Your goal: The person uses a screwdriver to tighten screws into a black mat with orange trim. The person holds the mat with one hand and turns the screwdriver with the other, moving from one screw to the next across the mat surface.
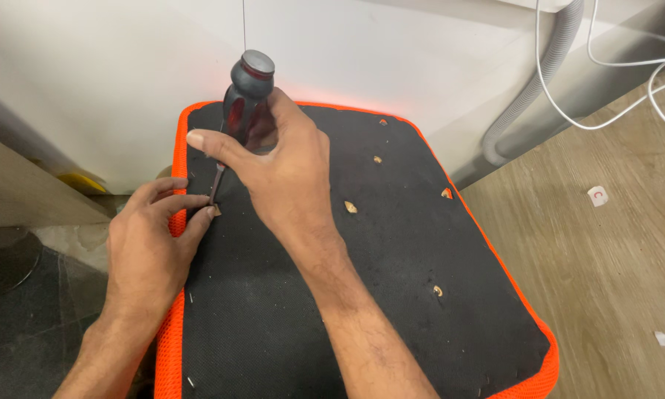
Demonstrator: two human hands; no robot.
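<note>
Screwdriver (238, 111) upright, right hand (284, 174) grip

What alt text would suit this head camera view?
A right hand grips a red-and-black screwdriver, tip down on a black, orange-edged cushion panel, while the left hand steadies the spot beside it. Wood floor lies alongside.

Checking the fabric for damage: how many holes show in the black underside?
6 holes: top, upper middle, centre, right edge, lower right, and one at the screwdriver tip. Hands may hide more.
</note>
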